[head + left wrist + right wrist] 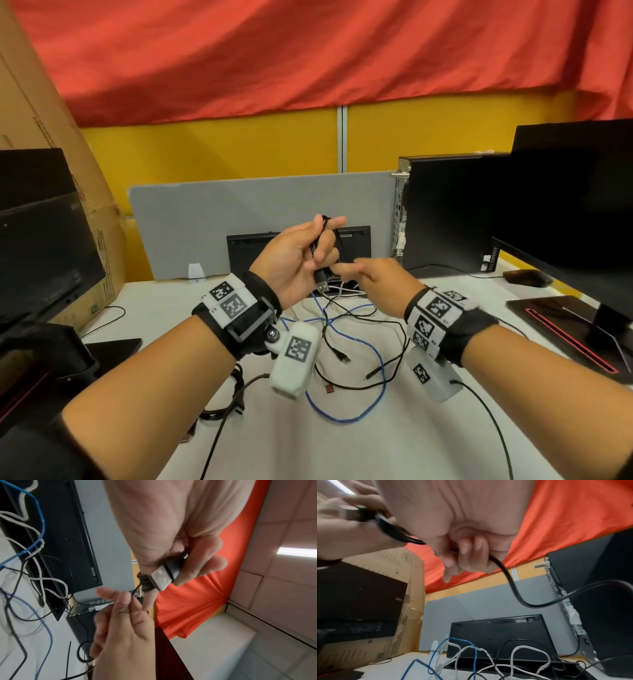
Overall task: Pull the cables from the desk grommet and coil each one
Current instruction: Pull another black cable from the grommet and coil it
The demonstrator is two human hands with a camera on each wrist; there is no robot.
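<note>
The left hand (294, 260) is raised above the white desk (445, 428), palm toward the wearer, with a thin black USB cable (320, 240) wound in several loops around its fingers (334, 222). The cable is glossy and round; in the left wrist view its loops bunch tightly under the thumb, and its USB-A plug (162, 576), a black moulded body with a silver metal shell, sticks out from between thumb and fingers, which are curled closed on it. The right hand (373, 284) sits just beside and below the left, fingers folded in around the free run of the same cable; the right wrist view shows the black strand leaving the closed fist and swinging off in a loose curve to the right.

Below both hands, more cables lie tangled on the desk: a blue network cable (346, 416) in a wide loop, white cables (363, 320) and further thin black ones (390, 363), several leading back to the dark grommet opening (337, 286) at the desk's rear edge. Behind it stand a black keyboard (246, 253) propped on edge against a grey divider panel (212, 212), and a black computer tower (448, 212) to the right.
</note>
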